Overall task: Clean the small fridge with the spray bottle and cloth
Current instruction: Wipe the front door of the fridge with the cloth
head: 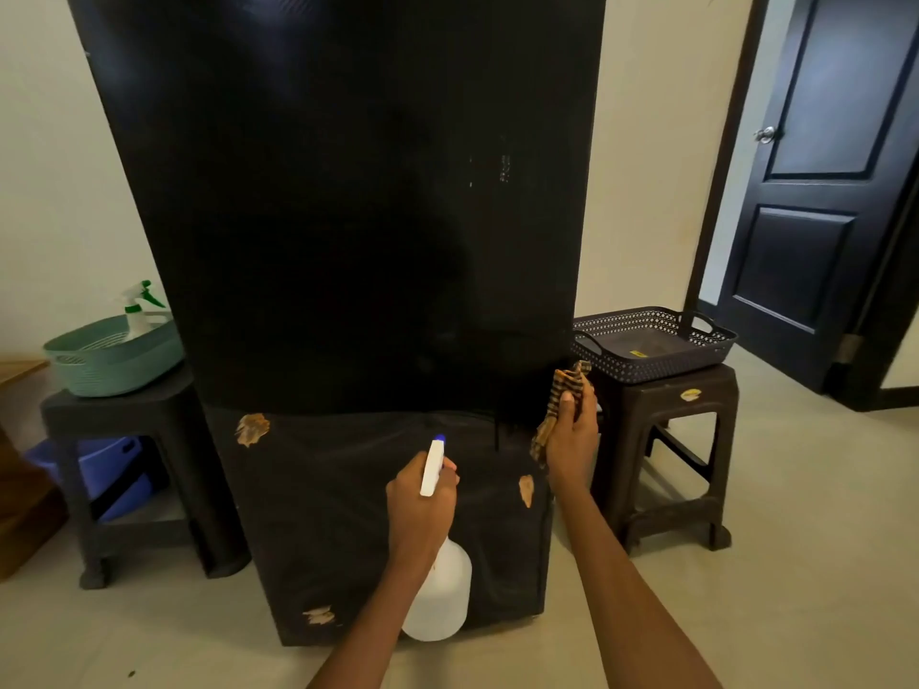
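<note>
The small black fridge (338,201) fills the middle of the view, standing on a black cabinet (348,514) with chipped patches. My left hand (420,509) grips a white spray bottle (440,596) by its trigger head, nozzle with blue tip pointing at the fridge's lower edge. My right hand (572,435) holds a brown-and-black checked cloth (562,395) against the fridge's lower right corner.
A dark stool (124,420) on the left carries a green basket (114,360) holding another spray bottle (141,308) with green trim; a blue tub (104,469) sits beneath it. On the right, a dark stool (666,430) bears a perforated tray (651,365). A dark door (820,191) is far right.
</note>
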